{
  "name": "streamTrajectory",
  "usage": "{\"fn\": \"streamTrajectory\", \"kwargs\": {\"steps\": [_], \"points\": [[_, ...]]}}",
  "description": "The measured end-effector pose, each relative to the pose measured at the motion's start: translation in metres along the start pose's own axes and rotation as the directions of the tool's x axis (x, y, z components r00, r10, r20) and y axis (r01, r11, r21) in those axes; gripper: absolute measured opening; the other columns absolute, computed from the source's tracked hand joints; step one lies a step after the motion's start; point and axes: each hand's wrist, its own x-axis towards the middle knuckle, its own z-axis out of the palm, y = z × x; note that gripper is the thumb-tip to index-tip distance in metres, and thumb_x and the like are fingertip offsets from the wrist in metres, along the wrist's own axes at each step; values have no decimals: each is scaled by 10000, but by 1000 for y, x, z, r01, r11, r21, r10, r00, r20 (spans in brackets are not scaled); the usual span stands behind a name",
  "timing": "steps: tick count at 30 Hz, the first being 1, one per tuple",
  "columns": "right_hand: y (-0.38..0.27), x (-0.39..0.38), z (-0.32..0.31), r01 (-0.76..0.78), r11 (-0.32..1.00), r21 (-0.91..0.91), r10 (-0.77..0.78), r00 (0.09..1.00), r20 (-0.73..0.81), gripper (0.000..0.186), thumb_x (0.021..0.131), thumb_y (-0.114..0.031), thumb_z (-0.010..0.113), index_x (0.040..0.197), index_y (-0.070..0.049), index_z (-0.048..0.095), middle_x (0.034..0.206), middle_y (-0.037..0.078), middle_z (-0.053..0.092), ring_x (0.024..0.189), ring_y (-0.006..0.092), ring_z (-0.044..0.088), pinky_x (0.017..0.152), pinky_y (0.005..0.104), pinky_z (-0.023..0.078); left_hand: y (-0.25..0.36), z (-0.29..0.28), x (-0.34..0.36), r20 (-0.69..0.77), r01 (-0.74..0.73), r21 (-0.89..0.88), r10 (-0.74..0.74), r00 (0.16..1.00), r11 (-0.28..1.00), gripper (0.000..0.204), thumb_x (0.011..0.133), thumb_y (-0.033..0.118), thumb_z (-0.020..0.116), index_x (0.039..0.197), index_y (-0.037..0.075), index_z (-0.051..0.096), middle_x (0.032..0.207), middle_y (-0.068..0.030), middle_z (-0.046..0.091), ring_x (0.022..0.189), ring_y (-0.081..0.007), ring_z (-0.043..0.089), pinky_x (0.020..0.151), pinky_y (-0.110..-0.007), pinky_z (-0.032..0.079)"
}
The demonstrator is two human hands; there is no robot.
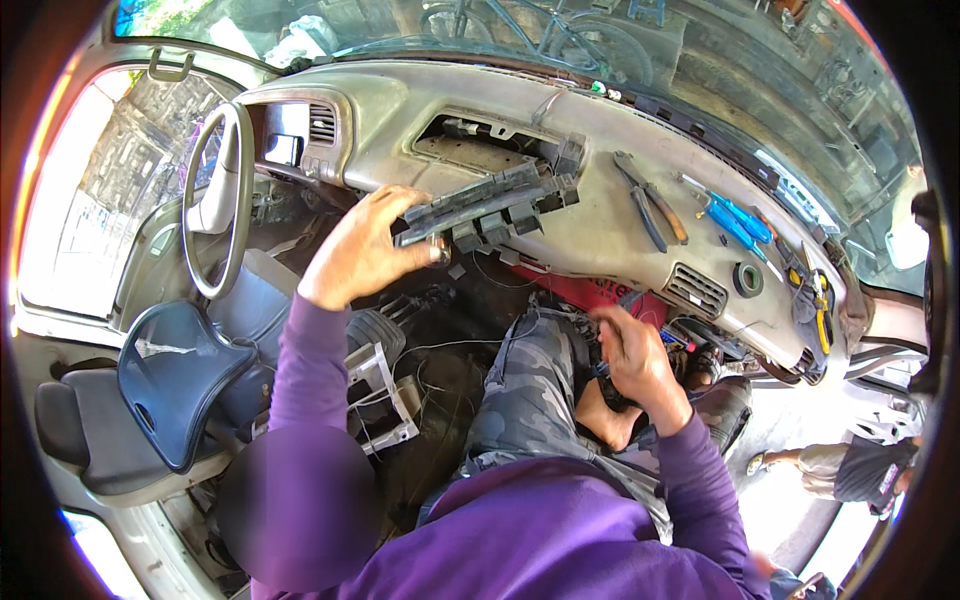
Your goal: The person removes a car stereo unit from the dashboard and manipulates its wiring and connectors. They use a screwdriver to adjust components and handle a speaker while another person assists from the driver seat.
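Note:
My left hand (362,245) grips a long black plastic housing (490,205) by its left end, with several box-shaped parts along it. It is held up in front of the open slot (440,146) in the beige dashboard. My right hand (635,365) is closed above my lap near a red item (590,288) with lettering under the dashboard; a small dark piece shows at its fingertips, too small to name. Thin wires run across below my hands.
Pliers (650,200), blue screwdrivers (735,220), a tape roll (748,281) and yellow-handled pliers (823,312) lie on the dashboard. The steering wheel (240,200), a blue mesh cushion (170,380) and a loose pale frame (408,410) are leftward. Another person (870,470) is outside, lower right.

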Motion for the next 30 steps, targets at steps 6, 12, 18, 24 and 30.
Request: {"fn": "streamTrajectory", "kwargs": {"steps": [6,12,18,24,30], "points": [[-59,65,34,352,929,-118,-368,912,-178,176,993,-213,676,1080,-64,712,853,184,749,810,437,718,728,536,554,17,39,-22,-180,57,335,4,984,941,1015,652,219,933,1552,119,473,1474,-176,568,1401,-388,518,1188,-512,395],[-71,105,84,172,984,43,-173,984,32,403,940,-398,785,964,5,782,769,218,713,718,313,699,734,458,544,4,71,-2,-213,121,266,-64,975,956,840,726,193,881,1488,115,536,1361,-177,614,1242,-413,606,1061,-501,501],[-96,110,126,-78,619,781,191,980,-53,507,968,-424,810,1007,78,759,946,83,753,784,162,647,695,378,521,17,93,-15,-236,145,292,-75,969,945,871,760,127,838,1553,117,479,1384,-233,548,1275,-458,567,1074,-488,524],[-87,122,135,-305,691,655,350,934,66,574,933,-456,830,1079,93,754,1013,113,753,933,162,642,877,337,507,13,107,-27,-376,164,263,-56,925,951,895,815,160,811,1613,164,406,1513,-348,468,1345,-538,544,1023,-540,563],[-75,112,140,-108,572,813,256,965,-52,521,977,-423,758,994,98,751,957,105,768,884,166,656,818,369,515,32,104,-35,-208,289,246,-241,948,925,959,841,126,794,1658,370,355,1427,-330,519,1067,-470,720,842,-491,629]]}}
